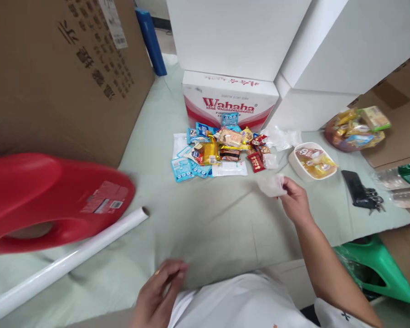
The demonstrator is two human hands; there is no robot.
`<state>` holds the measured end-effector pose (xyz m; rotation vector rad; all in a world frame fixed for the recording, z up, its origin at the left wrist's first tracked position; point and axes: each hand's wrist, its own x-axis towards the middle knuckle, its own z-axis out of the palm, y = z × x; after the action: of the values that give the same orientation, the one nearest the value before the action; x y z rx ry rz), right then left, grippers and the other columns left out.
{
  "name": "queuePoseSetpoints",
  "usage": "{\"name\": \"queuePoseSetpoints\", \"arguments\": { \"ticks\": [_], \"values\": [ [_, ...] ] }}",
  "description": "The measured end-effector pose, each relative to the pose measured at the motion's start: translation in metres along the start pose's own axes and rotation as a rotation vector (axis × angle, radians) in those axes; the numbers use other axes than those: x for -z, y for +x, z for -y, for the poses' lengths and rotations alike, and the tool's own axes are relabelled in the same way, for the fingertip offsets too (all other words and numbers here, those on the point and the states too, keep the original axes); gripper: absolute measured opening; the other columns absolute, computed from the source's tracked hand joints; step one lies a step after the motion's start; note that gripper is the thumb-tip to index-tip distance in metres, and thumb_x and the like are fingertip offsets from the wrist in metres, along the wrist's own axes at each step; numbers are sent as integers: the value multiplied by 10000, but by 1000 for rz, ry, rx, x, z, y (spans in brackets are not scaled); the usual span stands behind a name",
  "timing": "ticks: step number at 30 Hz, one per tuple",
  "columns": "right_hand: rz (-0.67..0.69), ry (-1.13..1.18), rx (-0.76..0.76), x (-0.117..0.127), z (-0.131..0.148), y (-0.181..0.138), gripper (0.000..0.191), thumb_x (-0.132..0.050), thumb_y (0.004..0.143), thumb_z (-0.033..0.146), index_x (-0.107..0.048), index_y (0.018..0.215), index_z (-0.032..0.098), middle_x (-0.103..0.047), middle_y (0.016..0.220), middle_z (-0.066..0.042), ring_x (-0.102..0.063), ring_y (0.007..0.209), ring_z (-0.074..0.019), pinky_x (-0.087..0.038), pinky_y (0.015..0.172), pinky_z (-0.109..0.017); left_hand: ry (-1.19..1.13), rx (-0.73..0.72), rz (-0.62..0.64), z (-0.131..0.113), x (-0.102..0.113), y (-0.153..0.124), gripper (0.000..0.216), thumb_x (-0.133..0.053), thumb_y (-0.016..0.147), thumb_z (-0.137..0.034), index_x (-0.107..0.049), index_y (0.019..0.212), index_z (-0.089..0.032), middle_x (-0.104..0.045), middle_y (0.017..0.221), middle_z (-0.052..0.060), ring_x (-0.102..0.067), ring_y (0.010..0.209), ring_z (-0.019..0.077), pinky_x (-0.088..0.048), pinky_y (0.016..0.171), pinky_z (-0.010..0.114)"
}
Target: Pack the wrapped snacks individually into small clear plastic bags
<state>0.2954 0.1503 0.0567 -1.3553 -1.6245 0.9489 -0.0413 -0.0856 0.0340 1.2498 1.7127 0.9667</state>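
My right hand (294, 199) pinches a small, thin, translucent white plastic bag (271, 186) above the cloth-covered table (205, 218). My left hand (161, 291) is near the table's front edge by my shirt. Its fingers are curled in towards the thumb, slightly blurred, and nothing shows in them. Beyond the bag lies a pile of wrapped snacks (210, 152), with blue sachets (182, 169), a red packet (255, 161) and a white packet (229, 169). Right of the pile stands a cream plastic tub (295, 163) holding several wrapped snacks.
A Wahaha carton (230, 98) stands behind the pile, beneath white boxes (237, 34). At left are a large cardboard box (54, 86), a red plastic piece (64, 191) and a white roll (68, 262). A snack bowl (338, 139), phone (352, 184) and keys (374, 200) sit at right.
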Motion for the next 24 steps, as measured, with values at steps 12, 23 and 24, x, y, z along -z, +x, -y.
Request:
{"name": "queuePoseSetpoints", "arguments": {
  "ticks": [12,23,24],
  "values": [
    [284,-1,244,-59,14,-43,172,-569,982,291,-732,1035,287,-705,971,-57,-657,892,-213,-510,790,-343,-449,-208,106,-63,-80,114,725,-827,798,-354,-478,1425,-246,-597,1380,133,-637,1181,246,-457,1049,406],
    [116,485,-423,-87,21,-52,215,-830,715,367,-706,846,249,-680,768,5,-567,668,-170,-445,583,-273,-412,-79,136,-36,-94,86,281,-671,881,-258,-601,1149,-211,-622,1130,87,-624,974,181,-522,810,308],
    [104,509,-456,-89,23,-52,233,-838,691,365,-705,840,246,-680,754,4,-567,656,-169,-439,570,-272,-387,-140,149,-35,-94,84,317,-662,869,-223,-595,1179,-222,-603,1183,98,-617,991,187,-526,797,309]
  ]
}}
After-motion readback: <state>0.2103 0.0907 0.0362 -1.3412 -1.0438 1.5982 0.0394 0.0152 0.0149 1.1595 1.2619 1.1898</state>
